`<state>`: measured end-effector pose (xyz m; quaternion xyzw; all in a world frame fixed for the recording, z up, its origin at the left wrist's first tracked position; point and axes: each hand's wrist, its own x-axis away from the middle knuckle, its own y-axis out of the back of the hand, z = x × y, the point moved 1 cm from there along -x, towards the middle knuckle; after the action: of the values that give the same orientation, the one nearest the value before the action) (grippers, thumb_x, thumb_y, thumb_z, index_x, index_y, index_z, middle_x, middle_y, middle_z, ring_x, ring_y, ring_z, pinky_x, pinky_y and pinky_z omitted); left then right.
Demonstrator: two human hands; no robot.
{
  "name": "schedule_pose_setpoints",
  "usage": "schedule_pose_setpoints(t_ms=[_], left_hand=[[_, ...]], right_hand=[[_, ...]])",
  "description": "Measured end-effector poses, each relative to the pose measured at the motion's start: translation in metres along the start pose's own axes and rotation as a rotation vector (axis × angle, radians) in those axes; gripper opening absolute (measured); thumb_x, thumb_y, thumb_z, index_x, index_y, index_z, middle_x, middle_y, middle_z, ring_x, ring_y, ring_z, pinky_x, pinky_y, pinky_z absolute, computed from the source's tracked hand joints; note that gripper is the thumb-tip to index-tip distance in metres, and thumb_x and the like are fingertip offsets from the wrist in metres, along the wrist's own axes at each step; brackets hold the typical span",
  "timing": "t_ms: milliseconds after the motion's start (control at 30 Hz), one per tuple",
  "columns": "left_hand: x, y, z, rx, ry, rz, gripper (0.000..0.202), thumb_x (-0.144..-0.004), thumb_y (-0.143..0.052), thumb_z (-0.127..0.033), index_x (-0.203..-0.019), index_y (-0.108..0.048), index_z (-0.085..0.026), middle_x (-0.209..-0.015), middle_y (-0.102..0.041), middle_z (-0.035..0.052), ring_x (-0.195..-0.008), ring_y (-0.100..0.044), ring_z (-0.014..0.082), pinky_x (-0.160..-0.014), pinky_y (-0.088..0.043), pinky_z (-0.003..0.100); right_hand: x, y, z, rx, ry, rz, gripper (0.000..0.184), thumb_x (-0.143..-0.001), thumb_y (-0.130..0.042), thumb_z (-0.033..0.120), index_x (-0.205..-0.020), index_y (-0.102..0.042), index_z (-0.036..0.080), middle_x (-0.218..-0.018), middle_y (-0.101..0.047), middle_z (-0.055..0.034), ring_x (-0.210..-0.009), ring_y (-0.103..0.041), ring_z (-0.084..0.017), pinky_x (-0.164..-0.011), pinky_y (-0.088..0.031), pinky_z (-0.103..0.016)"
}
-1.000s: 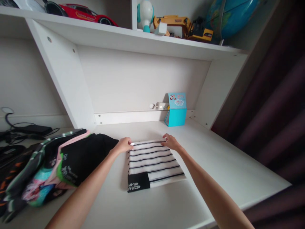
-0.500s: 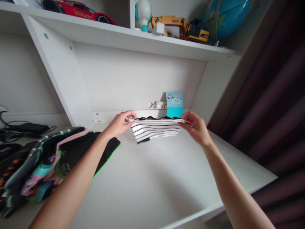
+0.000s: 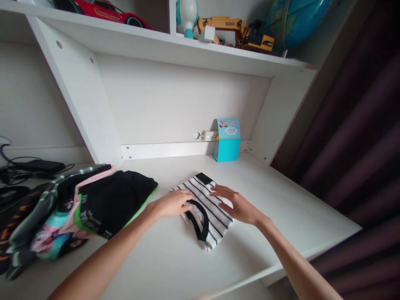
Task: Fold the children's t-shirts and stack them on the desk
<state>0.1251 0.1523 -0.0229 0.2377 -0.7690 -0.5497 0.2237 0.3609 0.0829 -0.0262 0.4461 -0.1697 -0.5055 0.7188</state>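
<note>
Striped folded garment (image 3: 204,193): flat at the centre of the desk (image 3: 175,266), black neckband up; parts under both palms hidden.
Left hand (image 3: 173,203): grip open, fingers flat on garment's left side.
Right hand (image 3: 238,206): grip open, flat on its right side.
Clothes pile (image 3: 93,208): just left of garment, print illegible.

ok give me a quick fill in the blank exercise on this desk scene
1. The left hand and right hand lie flat on a folded shirt patterned with black and white ____.
2. A pile of clothes lies on the desk to the shirt's ____.
3. The small box at the back of the desk is ____.
4. The toy car on the shelf is ____.

Missing words: stripes; left; blue; red
</note>
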Motion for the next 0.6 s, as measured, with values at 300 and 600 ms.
schedule_pose_setpoints(t_ms=[300, 600], left_hand=[[0.024, 0.0, -0.025, 0.014, 0.042, -0.003, 0.034, -0.089, -0.039, -0.03, -0.121, -0.051, -0.028, -0.129, -0.05, 0.0062, -0.12, -0.042, 0.0249, -0.103, -0.017, 0.052], [0.106, 0.032, -0.088, 0.293, -0.333, -0.034, 0.051, -0.07, -0.036, -0.07, -0.115, -0.05, -0.051, -0.106, -0.064, -0.0076, -0.105, -0.055, 0.0168, -0.082, -0.048, 0.033]], right_hand=[[0.012, -0.051, -0.002, 0.329, -0.242, -0.025, 0.046, -0.085, -0.048, 0.032, -0.126, -0.049, 0.012, -0.127, -0.05, -0.0156, -0.119, -0.043, -0.029, -0.099, -0.035, -0.044], [-0.007, -0.056, 0.008, 0.356, -0.299, 0.088, 0.07, -0.081, -0.048, 0.055, -0.14, -0.026, 0.025, -0.146, -0.018, -0.0114, -0.132, -0.012, -0.036, -0.102, -0.023, -0.053]])
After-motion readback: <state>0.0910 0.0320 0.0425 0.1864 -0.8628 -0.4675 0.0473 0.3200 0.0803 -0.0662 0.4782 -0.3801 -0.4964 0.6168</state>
